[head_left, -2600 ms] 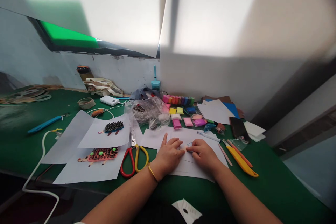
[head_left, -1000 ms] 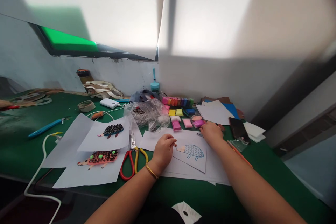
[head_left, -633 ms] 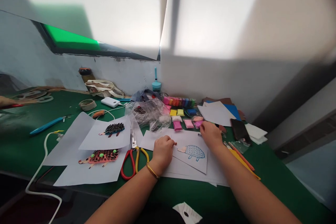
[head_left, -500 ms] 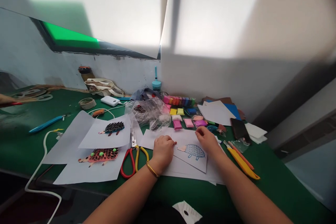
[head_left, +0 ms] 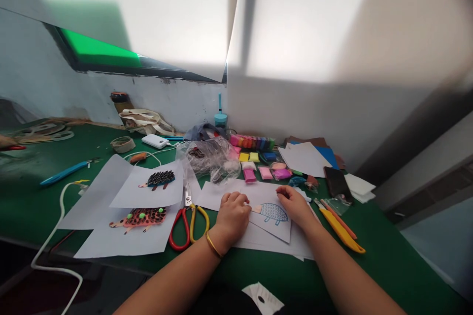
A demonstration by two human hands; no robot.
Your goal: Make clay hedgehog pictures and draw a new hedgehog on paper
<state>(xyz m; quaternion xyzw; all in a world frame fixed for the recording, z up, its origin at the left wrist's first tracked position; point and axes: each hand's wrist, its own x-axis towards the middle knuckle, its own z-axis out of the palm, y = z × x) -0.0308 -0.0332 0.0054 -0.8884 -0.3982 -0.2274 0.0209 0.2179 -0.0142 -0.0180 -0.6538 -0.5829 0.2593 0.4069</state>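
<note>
A sheet of paper with a blue-patterned hedgehog picture (head_left: 274, 212) lies between my hands on other white sheets. My left hand (head_left: 233, 217), with a yellow bangle at the wrist, is closed over the sheet's left side. Its fingertips touch the hedgehog's pinkish snout; anything held in them is hidden. My right hand (head_left: 293, 205) hovers at the sheet's upper right, thumb and fingers pinched together, and I cannot make out anything between them. Left of my left hand lie scissors (head_left: 188, 224) with one red and one yellow handle.
Left are sheets with a black-spined hedgehog (head_left: 161, 179) and a pink spotted hedgehog (head_left: 142, 217). Behind my hands lie coloured clay packets (head_left: 265, 173) and a plastic bag (head_left: 212, 157). A yellow cutter (head_left: 342, 230) and phone (head_left: 337, 183) lie right. Another person's hand (head_left: 6, 141) shows far left.
My left hand has shifted slightly right, its fingertips now at the hedgehog's snout. A small reddish bit seen at its fingertips before is hidden now. My right hand has barely moved.
</note>
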